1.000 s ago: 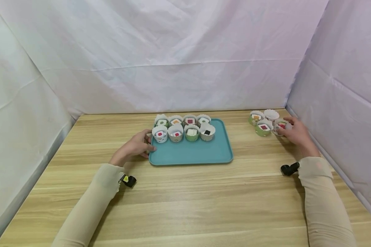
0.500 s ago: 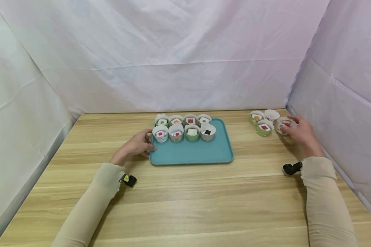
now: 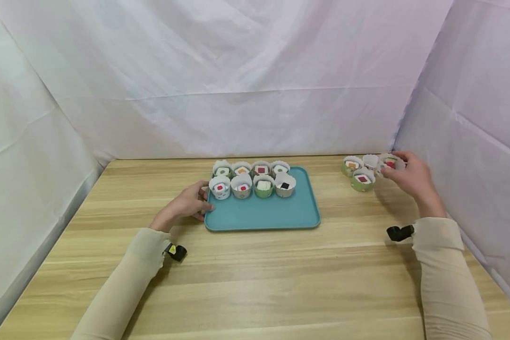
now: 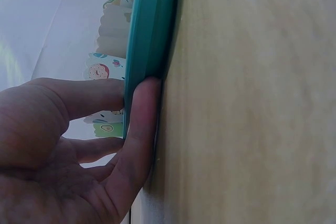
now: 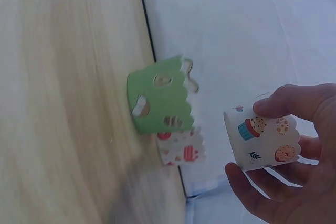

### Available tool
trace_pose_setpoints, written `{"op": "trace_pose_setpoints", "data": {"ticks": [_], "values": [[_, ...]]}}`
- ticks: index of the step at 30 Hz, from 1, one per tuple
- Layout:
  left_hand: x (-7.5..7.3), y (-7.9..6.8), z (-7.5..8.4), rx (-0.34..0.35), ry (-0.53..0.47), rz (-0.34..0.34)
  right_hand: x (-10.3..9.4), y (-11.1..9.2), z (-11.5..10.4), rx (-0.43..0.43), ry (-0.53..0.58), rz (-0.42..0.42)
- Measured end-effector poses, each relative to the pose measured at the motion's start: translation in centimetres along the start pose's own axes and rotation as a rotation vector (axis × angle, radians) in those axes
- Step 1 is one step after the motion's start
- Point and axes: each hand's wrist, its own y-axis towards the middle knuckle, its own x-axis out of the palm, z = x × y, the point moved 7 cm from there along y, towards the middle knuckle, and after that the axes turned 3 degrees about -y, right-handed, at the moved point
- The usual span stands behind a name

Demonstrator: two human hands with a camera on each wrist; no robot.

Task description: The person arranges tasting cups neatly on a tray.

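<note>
My left hand grips the left edge of a teal tray; in the left wrist view a finger lies under the rim and the thumb presses its upper side. My right hand holds a white paper baking cup printed with cupcakes, its thumb on one side and fingers round the other. Held off the table, this cup has something red and white inside. Close to its left stand a green cup with a dark red square on white, another green cup with orange, and a white cup.
Two rows of paper cups, including a green one and one with a black square, fill the tray's back left part. White cloth hangs behind and at both sides of the wooden table.
My right hand has shifted slightly right, then raised the white cup off the table beside the other cups. My left hand stays on the tray's edge.
</note>
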Motion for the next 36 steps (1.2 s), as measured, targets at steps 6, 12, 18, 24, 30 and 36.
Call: {"op": "trace_pose_setpoints", "data": {"ticks": [6,12,18,24,30,36], "values": [[0.1,0.0,0.0,-0.005,-0.011,0.001,0.0,-0.4,-3.0,-0.074,-0.017,0.028],[0.0,-0.1,0.2,-0.016,-0.017,0.003,0.3,-1.0,-5.8,-0.095,-0.024,0.003],[0.0,-0.3,0.3,-0.015,-0.018,0.006,0.9,-1.5,-8.1,-0.142,-0.031,-0.016],[0.0,-0.2,0.2,-0.021,-0.013,0.002,1.6,-2.2,-9.4,-0.163,-0.050,-0.040],[0.0,-0.2,0.3,-0.015,-0.003,0.007,2.7,-2.7,-11.1,-0.242,-0.038,-0.033],[0.1,-0.1,0.1,-0.019,-0.005,0.010,4.4,-3.1,-12.5,-0.299,-0.034,-0.053]]}}
